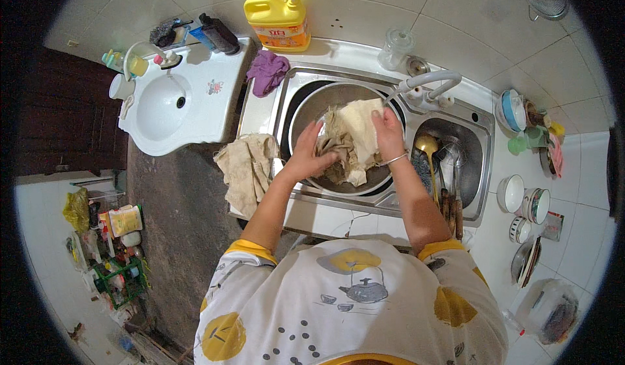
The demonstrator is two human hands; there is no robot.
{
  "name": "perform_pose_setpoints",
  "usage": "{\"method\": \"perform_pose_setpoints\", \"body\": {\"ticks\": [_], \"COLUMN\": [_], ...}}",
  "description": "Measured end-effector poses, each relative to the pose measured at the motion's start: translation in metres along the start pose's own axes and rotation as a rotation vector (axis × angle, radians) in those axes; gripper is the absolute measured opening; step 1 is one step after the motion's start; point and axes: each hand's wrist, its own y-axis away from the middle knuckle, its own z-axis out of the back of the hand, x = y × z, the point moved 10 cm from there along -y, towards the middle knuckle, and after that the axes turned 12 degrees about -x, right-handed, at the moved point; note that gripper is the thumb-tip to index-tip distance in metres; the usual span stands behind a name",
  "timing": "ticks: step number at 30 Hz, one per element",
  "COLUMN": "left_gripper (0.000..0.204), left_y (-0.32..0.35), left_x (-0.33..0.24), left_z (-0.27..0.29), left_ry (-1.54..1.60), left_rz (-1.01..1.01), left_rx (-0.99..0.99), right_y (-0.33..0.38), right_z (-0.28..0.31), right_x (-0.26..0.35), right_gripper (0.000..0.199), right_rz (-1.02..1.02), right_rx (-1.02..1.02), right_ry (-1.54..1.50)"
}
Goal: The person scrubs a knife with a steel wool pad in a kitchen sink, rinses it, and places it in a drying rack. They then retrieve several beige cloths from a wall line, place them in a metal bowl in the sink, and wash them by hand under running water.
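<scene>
The person is squeezing the wet cloth [348,140] in the metal bowl [312,108] in the sink [482,130], left hand [306,156] and right hand [388,134] both gripping it, so water might be splashing out.

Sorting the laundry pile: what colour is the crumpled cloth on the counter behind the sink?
Purple; the crumpled purple cloth shows best in the head view.
</scene>
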Motion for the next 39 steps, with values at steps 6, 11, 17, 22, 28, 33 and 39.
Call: {"method": "perform_pose_setpoints", "body": {"ticks": [6,11,17,22,28,33,39], "left_gripper": [0.039,0.027,0.031,0.036,0.033,0.031,0.032], "left_y": [-0.007,-0.047,-0.136,-0.195,-0.224,-0.229,-0.229], "left_x": [-0.012,-0.013,-0.024,-0.032,-0.015,-0.022,-0.011], "left_z": [-0.011,0.020,0.085,0.115,0.120,0.121,0.116], "left_ry": [0.788,0.975,1.152,1.363,1.288,1.289,1.342], "left_rz": [0.458,0.409,0.256,0.275,0.311,0.325,0.360], "left_rx": [-0.115,-0.367,-0.436,-0.444,-0.431,-0.443,-0.465], "right_y": [0.017,-0.016,-0.062,-0.114,-0.139,-0.146,-0.149], "right_z": [-0.056,-0.077,-0.154,-0.229,-0.263,-0.258,-0.257], "right_x": [0.002,0.022,0.139,0.183,0.176,0.168,0.149], "right_gripper": [0.020,0.022,0.025,0.038,0.043,0.045,0.047], "right_rz": [0.050,0.129,0.667,1.033,1.071,1.023,0.987], "right_rx": [0.125,0.136,0.117,0.180,0.314,0.328,0.310], "right_ry": [0.329,0.248,0.595,0.802,1.044,1.110,1.152]}}
